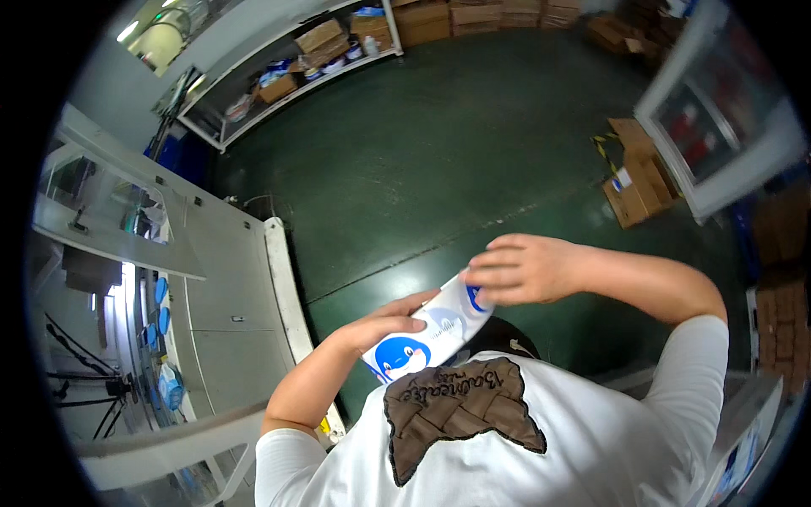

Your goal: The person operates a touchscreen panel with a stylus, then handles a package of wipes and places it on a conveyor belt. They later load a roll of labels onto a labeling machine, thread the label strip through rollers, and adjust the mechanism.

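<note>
A long white pack (443, 325) with a blue cartoon animal face and a second blue mark is held slantwise in front of my shirt. What is inside it cannot be seen. My left hand (390, 323) is closed around its left part, thumb lying across the top face and fingers along the far edge. At the upper right end of the pack is my right hand (525, 272), slightly blurred. Its fingers are stretched out, a little apart, over the blue mark there, and they partly cover that end.
To my left stands a pale machine cabinet (232, 296) with a window; blue-and-white packs (171, 386) lie inside. An open cardboard box (638, 190) sits on the green floor (422, 152) at right, beside a white-framed door (701, 127). A shelf (296, 89) with boxes stands far left.
</note>
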Demonstrator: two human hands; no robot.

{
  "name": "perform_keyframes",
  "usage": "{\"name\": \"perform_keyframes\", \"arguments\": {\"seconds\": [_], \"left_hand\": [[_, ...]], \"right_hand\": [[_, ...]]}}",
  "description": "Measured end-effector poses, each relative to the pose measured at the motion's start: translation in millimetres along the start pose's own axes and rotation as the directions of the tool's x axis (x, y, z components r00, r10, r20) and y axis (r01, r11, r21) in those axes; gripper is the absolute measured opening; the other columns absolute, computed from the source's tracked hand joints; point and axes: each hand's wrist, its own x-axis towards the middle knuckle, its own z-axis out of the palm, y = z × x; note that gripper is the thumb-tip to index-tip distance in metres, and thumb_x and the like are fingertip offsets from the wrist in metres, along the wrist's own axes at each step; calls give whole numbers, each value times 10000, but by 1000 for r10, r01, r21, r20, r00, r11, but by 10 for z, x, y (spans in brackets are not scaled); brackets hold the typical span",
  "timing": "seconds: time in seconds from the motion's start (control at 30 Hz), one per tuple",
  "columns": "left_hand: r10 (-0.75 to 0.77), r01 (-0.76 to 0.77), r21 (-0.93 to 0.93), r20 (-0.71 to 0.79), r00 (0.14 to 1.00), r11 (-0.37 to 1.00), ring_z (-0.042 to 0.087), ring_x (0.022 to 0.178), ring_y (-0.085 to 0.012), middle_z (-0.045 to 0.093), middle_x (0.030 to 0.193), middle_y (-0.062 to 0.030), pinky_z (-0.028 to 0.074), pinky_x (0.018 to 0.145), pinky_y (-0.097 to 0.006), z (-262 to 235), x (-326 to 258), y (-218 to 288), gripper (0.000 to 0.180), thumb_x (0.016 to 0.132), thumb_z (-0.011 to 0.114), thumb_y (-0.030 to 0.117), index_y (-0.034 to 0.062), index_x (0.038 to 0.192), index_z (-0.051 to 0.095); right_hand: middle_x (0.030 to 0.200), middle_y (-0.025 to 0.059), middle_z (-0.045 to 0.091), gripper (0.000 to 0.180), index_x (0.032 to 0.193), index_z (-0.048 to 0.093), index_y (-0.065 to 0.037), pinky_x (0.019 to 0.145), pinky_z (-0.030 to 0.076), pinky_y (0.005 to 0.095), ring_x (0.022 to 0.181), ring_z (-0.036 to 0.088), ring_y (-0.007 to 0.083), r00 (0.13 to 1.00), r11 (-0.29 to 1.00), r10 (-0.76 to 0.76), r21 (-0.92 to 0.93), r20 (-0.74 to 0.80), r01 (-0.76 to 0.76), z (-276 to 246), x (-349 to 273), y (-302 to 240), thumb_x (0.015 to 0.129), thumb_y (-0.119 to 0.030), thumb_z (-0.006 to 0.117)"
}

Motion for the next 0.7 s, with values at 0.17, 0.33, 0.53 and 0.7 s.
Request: {"name": "perform_keyframes", "arguments": {"seconds": [0.17, 0.33, 0.53, 0.7], "left_hand": [[112, -161, -148, -294, 949, 976, 579, 1044, -229, 505, 1210, -185, 487, 874, -313, -756, 406, 850, 818, 742, 618, 343, -23, 1373, 247], [127, -218, -208, -378, 917, 953, 608, 968, -208, 542, 1132, -166, 523, 806, -302, -1814, 816, 1636, 778, 729, 641, 345, -15, 1321, 288], [195, -296, -246, -365, 911, 923, 597, 1006, -242, 515, 1176, -180, 532, 820, -334, -3035, 1170, 2792, 699, 760, 619, 273, -10, 1315, 301], [260, -356, -169, -420, 870, 919, 589, 1003, -227, 516, 1175, -169, 520, 805, -320, -4271, 1437, 3592, 704, 787, 604, 310, -15, 1328, 290]], "right_hand": [[1344, 169, 346, 571, 1292, 492, -308, 1007, 284, 497, 1229, 341, 357, 948, 956, 251, 201, -196, -212, 104, 494, 979, 776, -534, 586], [1421, 159, 276, 614, 1277, 509, -305, 1049, 206, 525, 1300, 245, 371, 885, 904, 427, 97, -186, -416, 264, 891, 2541, 781, -665, 481], [1421, 166, 312, 613, 1274, 524, -257, 1054, 192, 533, 1317, 260, 367, 895, 922, 381, 171, -231, -348, 339, 1652, 3885, 802, -644, 466], [1364, 179, 354, 590, 1259, 516, -108, 1046, 244, 497, 1272, 335, 335, 569, 600, 787, 505, -238, -620, 521, 1865, 5504, 821, -499, 581]]}}
